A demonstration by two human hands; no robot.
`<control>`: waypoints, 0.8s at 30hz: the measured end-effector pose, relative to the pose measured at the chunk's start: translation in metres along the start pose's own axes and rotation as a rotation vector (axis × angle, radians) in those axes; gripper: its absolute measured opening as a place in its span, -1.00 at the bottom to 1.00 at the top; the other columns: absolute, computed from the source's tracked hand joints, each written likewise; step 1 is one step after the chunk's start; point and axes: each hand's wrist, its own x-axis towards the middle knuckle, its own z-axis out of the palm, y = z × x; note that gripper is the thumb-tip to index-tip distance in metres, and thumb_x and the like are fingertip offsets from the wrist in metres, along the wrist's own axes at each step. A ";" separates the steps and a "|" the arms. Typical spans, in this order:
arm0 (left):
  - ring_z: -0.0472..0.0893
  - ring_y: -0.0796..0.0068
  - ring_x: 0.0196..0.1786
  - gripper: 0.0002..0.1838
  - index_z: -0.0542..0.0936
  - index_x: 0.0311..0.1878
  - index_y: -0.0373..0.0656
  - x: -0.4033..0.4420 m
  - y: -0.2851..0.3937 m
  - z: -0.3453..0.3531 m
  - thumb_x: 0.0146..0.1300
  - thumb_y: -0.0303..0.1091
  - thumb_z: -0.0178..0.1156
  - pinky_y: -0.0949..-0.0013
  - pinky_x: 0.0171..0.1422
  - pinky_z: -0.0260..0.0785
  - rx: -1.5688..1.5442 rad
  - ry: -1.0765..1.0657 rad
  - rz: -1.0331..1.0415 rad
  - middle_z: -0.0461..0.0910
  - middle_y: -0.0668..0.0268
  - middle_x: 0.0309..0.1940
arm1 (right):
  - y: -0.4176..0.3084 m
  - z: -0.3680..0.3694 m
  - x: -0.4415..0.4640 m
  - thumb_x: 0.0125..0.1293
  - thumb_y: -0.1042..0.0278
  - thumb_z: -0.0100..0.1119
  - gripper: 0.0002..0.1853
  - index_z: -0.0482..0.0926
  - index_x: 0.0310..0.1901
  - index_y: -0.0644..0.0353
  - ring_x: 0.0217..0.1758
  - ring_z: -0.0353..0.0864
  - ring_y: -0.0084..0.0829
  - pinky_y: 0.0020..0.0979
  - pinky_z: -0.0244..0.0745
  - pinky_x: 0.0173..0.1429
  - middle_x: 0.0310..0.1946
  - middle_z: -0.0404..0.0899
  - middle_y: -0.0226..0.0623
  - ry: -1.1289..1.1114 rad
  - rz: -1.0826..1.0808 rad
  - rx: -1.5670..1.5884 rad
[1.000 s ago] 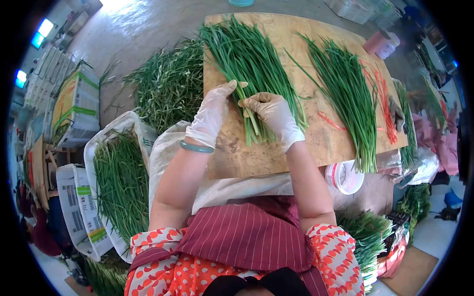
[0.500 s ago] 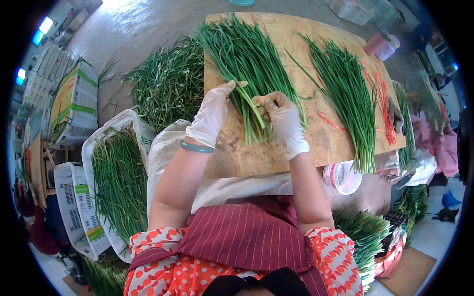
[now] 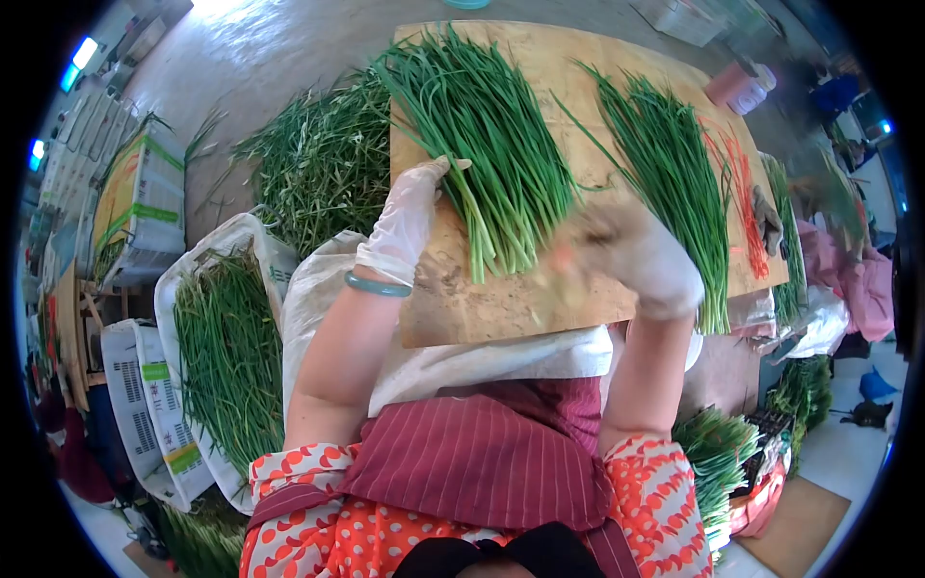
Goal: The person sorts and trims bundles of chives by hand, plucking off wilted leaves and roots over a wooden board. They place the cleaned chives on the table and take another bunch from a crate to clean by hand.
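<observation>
A bunch of garlic chives (image 3: 491,144) lies on the wooden board (image 3: 617,299), its pale stalk ends towards me. My left hand (image 3: 416,204), in a thin whitish glove, is closed at the bunch's left edge, thumb and fingers on a few thick stalks. To the right of those stalk ends, my right hand (image 3: 646,258), also gloved, is smeared by motion. Something pale and blurred shows below its fingertips; I cannot make out what it is or whether it is held. A second chive bunch (image 3: 665,173) lies further right on the board.
Red ties (image 3: 740,197) and a pink bottle (image 3: 740,87) are at the board's right. A heap of loose greens (image 3: 323,154) lies beyond its left edge. A white crate (image 3: 171,289) full of chives (image 3: 229,356) stands at my left.
My right hand has moved right, away from the stalks, and is now blurred. My left hand stays at the bunch's left edge. The stalks there now lie closer to the bunch.
</observation>
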 end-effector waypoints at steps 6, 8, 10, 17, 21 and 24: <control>0.36 0.45 0.07 -0.40 0.10 0.37 -0.23 -0.018 0.002 0.026 0.25 -0.47 -0.05 0.42 0.23 0.15 0.105 0.162 0.174 0.37 0.20 0.12 | -0.002 -0.005 0.096 0.19 0.32 0.26 -0.59 0.51 0.04 0.35 -0.12 0.60 -0.51 -0.56 0.47 0.01 -0.28 0.63 -0.31 0.400 -0.544 0.184; 0.19 0.40 0.33 -0.15 -0.20 0.44 -0.24 -0.020 -0.001 0.029 0.22 -0.39 0.08 0.42 0.41 -0.04 0.181 0.184 0.260 0.03 0.13 0.39 | 0.015 -0.025 0.097 0.21 0.34 0.23 -0.49 0.40 0.16 0.36 -0.03 0.58 -0.47 -0.52 0.43 0.12 -0.17 0.63 -0.31 0.477 -0.446 -0.074; 0.19 0.22 0.34 -0.06 -0.20 0.43 -0.30 -0.005 -0.016 0.029 0.16 -0.27 0.19 0.35 0.39 0.02 0.328 0.250 0.347 0.02 -0.03 0.37 | 0.049 -0.048 0.087 0.23 0.29 0.20 -0.45 0.34 0.21 0.33 -0.06 0.60 -0.43 -0.48 0.45 0.07 -0.12 0.63 -0.22 0.545 -0.195 -0.365; 0.02 -0.18 0.40 0.25 -0.18 0.44 -0.17 0.002 -0.029 0.074 -0.20 -0.07 0.47 0.20 0.42 0.01 1.196 0.427 0.268 -0.20 -0.30 0.37 | 0.107 -0.029 0.049 0.07 0.17 0.28 -0.47 0.44 0.05 0.24 0.04 0.50 -0.03 -0.17 0.39 0.09 -0.07 0.54 0.04 0.487 0.410 -0.932; 0.26 0.04 0.30 0.07 -0.18 0.45 -0.16 0.001 -0.034 0.043 -0.09 -0.53 0.27 0.36 0.31 0.18 0.986 0.402 0.448 -0.10 -0.14 0.40 | 0.119 -0.032 0.031 0.09 0.27 0.26 -0.43 0.40 0.16 0.24 0.05 0.53 -0.13 -0.31 0.39 0.10 -0.07 0.57 -0.04 0.568 0.194 0.110; 0.46 0.52 -0.14 -0.05 -0.15 0.45 -0.18 -0.018 -0.019 0.028 -0.03 -0.77 0.03 0.53 -0.06 0.38 0.295 0.161 0.397 0.26 0.18 0.24 | 0.189 -0.065 0.025 0.15 0.29 0.21 -0.47 0.40 0.17 0.23 -0.02 0.55 -0.15 -0.30 0.42 0.05 -0.09 0.57 -0.03 0.722 0.087 -0.451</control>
